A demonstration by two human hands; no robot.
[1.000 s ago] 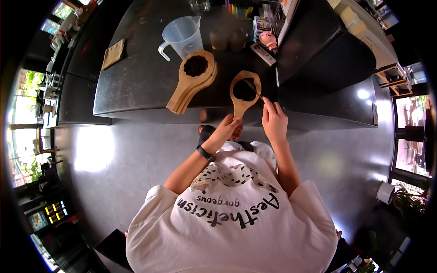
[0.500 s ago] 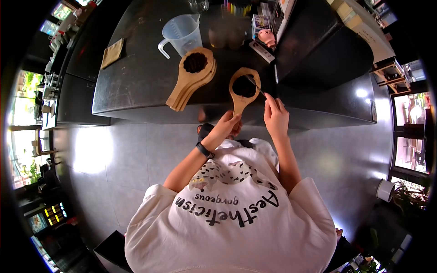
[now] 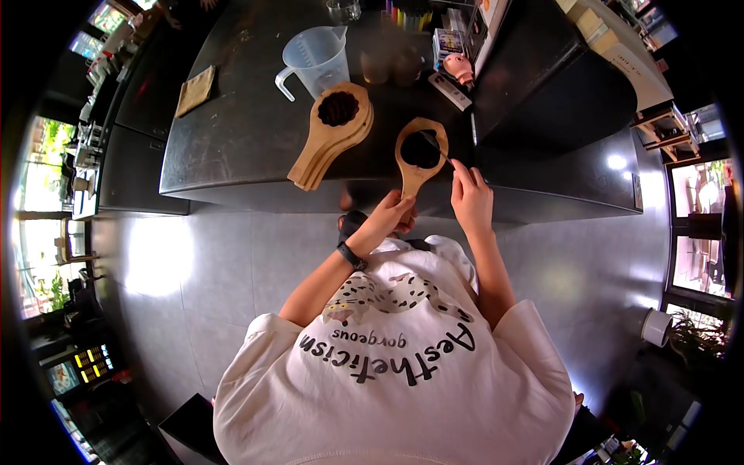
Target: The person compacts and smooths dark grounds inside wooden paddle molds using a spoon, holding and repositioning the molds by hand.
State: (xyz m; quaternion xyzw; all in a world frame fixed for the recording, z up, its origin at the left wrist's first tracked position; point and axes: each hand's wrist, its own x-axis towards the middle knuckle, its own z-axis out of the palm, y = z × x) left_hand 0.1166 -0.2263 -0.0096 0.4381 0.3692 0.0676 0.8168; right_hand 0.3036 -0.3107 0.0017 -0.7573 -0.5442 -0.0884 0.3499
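Observation:
My left hand (image 3: 389,214) is closed round the handle of a wooden paddle-shaped mold (image 3: 413,179) with a dark round middle. It is held over the counter's front edge. In my right hand (image 3: 471,191) is a slim dark tool (image 3: 442,152), pinched near its end; its tip reaches over the mold's dark middle. I cannot tell whether that middle is a hole or a filling. To the left lies a stack of several similar wooden molds (image 3: 314,151), the top one with a scalloped dark opening. Just behind the stack stands a clear plastic measuring jug (image 3: 315,63).
On the dark counter (image 3: 232,147) are a folded tan cloth (image 3: 195,91) at the left, a pink figurine (image 3: 459,70) and a small box (image 3: 449,43) at the back right. A glass (image 3: 342,9) stands at the far edge. A black raised block (image 3: 550,85) borders the right side.
The view has shifted slightly, so the counter things sit a little lower and further right. Both hands keep their holds; the tool's tip remains over the mold's dark middle.

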